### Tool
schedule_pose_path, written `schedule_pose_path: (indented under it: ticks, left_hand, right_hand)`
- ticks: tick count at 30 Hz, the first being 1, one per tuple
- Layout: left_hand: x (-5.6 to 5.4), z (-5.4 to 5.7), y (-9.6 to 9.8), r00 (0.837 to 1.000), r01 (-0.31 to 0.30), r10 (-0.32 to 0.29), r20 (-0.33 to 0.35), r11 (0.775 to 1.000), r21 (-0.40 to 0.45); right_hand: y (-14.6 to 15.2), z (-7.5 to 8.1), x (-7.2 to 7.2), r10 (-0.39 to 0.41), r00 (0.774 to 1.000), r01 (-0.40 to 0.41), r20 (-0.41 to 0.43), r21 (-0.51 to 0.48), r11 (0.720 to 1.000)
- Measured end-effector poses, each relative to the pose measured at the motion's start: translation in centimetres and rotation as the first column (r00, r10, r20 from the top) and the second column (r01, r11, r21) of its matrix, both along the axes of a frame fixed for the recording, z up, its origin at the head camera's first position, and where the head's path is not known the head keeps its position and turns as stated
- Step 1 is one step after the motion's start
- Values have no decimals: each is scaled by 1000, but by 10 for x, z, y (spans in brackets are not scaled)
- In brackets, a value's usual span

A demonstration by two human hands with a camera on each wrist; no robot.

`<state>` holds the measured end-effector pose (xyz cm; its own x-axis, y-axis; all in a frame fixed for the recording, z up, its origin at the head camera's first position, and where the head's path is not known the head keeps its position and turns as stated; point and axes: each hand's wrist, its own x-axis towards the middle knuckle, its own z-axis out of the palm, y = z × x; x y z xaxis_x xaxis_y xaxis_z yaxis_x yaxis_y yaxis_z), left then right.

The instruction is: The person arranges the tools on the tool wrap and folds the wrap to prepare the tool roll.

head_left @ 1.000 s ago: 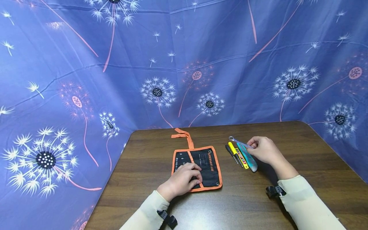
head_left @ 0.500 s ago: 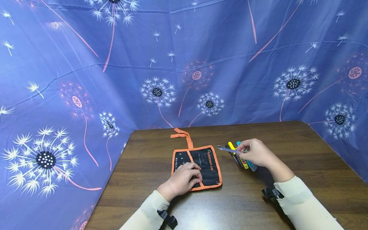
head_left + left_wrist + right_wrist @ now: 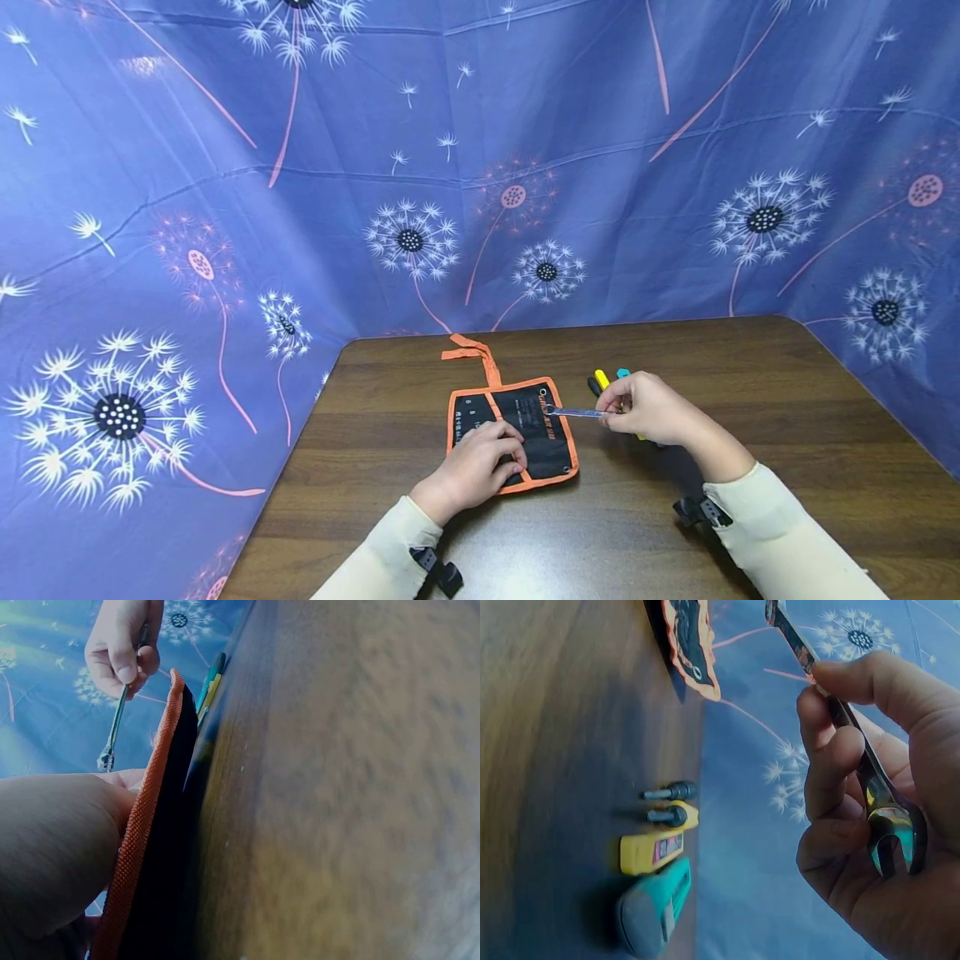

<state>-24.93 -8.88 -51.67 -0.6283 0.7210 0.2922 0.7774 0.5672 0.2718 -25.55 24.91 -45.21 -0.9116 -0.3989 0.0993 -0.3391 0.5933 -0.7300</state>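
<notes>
My left hand (image 3: 480,467) rests on a black tool pouch (image 3: 543,450) with orange trim, its fingers bent loosely over the pouch's near part. In the left wrist view the orange edge (image 3: 146,802) runs right beside this hand. Thumb and fingers of my right hand (image 3: 648,408) pinch a shiny combination wrench (image 3: 577,412). Its ring end points left and overlaps the pouch's right edge in the head view. The open end of the wrench (image 3: 870,772) lies toward the palm in the right wrist view.
Right of the pouch lie a teal-and-grey utility knife (image 3: 656,900), a yellow tool with a label (image 3: 652,851) and small dark-shafted screwdrivers (image 3: 667,793), partly behind my right hand in the head view. An orange strap (image 3: 487,362) extends from the pouch toward the table's back edge.
My right hand has moved left and nearer with the wrench, from above the loose tools to the pouch's right edge. The left hand stays in place; the pouch has shifted slightly.
</notes>
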Motion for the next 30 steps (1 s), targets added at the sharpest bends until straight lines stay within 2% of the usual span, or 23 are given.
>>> schedule_pose_path:
  ticks: [5,15,20,30]
  left_hand:
    - [0,1,0,1000,4,-4,3,1000,6]
    - [0,1,1,1000,-16,16,6,1000,6]
    - [0,1,2,1000,-20,20,3,1000,12]
    - [0,1,2,1000,-10,10,-6,1000,25]
  right_hand:
    - [-7,-3,2,95,995,-95,13,-46,994]
    - [-20,-4,8,227,974,-224,26,-68,972]
    - [-23,-4,11,262,965,-261,19,-38,965]
    - [-22,-7,11,281,956,-282,86,7,959]
